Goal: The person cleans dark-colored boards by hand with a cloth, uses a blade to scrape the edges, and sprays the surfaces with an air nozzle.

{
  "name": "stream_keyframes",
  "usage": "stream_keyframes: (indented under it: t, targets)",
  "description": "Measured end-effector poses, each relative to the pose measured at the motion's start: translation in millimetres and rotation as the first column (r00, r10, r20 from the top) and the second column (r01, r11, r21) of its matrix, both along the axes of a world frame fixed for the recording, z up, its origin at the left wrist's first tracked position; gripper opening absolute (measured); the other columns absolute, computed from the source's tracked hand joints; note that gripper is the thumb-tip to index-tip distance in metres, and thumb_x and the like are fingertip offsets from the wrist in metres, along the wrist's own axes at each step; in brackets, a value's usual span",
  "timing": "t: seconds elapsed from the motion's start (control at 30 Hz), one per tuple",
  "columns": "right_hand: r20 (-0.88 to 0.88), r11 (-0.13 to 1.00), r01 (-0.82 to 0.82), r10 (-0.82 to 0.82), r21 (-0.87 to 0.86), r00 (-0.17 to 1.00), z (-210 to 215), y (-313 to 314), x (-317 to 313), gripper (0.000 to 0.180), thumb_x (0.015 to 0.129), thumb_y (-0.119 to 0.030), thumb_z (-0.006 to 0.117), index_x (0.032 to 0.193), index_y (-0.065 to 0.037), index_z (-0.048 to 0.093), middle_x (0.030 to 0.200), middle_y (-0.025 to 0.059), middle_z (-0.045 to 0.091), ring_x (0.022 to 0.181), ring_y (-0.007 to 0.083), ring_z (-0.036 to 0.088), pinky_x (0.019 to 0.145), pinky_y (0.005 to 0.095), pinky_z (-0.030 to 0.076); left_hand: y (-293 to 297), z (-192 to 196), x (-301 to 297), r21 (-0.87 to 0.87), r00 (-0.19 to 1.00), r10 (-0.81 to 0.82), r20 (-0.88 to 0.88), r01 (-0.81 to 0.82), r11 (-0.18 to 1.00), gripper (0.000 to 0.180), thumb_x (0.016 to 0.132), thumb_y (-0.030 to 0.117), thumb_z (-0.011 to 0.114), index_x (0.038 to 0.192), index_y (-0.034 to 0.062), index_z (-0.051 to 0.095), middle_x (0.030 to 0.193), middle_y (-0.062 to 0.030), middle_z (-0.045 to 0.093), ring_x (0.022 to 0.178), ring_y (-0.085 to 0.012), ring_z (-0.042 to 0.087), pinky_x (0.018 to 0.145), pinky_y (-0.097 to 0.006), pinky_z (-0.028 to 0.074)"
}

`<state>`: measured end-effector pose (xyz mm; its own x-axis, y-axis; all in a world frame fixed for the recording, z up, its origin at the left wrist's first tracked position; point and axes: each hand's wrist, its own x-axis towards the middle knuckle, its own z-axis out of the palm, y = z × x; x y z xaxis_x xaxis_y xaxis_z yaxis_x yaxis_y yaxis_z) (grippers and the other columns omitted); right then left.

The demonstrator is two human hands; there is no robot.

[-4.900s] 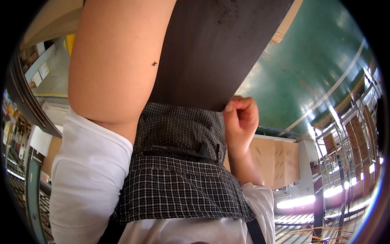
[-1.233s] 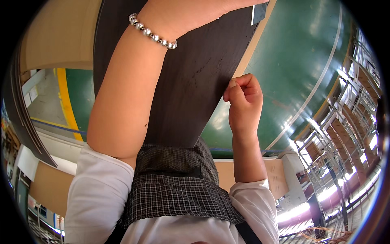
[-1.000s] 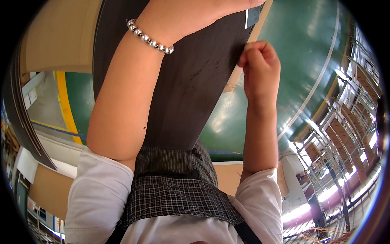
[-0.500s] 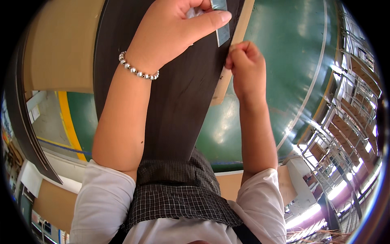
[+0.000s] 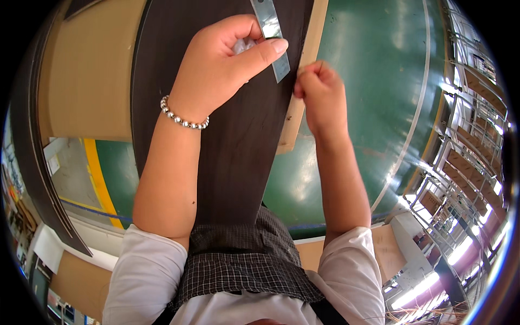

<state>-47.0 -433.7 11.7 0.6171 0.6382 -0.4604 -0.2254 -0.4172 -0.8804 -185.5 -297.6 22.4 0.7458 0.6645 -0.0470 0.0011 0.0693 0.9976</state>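
My left hand [image 5: 227, 62], with a beaded silver bracelet at its wrist, is over a long dark brown board [image 5: 233, 146]. It pinches a flat, shiny metal blade [image 5: 268, 21] with a slanted end and a hole near the top of the picture. Some crumpled whitish material [image 5: 244, 45] is tucked in the same palm. At the board's right edge my right hand [image 5: 323, 95] is closed, fingers curled and slightly blurred. Whether anything sits inside those fingers is hidden. The board's near end meets my checked apron [image 5: 238, 265].
Under the board's right side shows a light wooden strip [image 5: 288, 135]. A tan panel [image 5: 92, 76] stands at the left, beside a dark curved-looking board [image 5: 32, 146]. Green floor [image 5: 379, 81] with a white line spreads to the right, with metal racks [image 5: 460, 162] beyond.
My left hand and the blade have shifted down and left in the picture, so more of the blade shows. The right hand stays closed by the board edge. The whole view has shifted slightly.
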Motion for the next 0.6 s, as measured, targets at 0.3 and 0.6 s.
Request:
stream_keyframes:
  t: [0.3,0.6]
  targets:
    - [-0.139,1.000,0.025,-0.025,0.001,0.990,27,-54,-56,0.006,0.087,0.000,0.055,0.083,-0.003,0.051,0.074,0.0002,0.057,0.067,0.0063,0.051,0.060,0.0217,0.043,12,33,-4,-0.051,0.999,0.014,0.047,-0.011,0.999,0.016,0.088,0.018,0.072,0.081,0.0051,0.065,0.070,0.0078,0.054,0.062,-0.0003,0.043,0.054,-0.019,0.034]
    - [-0.169,0.999,0.038,-0.038,-0.004,0.985,36,-50,-60,0.007,0.085,0.004,0.055,0.084,-0.002,0.052,0.074,0.0001,0.057,0.066,0.0054,0.051,0.060,0.0206,0.042,22,38,-4,-0.046,0.997,0.043,0.070,-0.040,0.998,0.015,0.089,0.018,0.071,0.081,0.0059,0.065,0.072,0.0077,0.056,0.063,0.0003,0.044,0.054,-0.018,0.034]
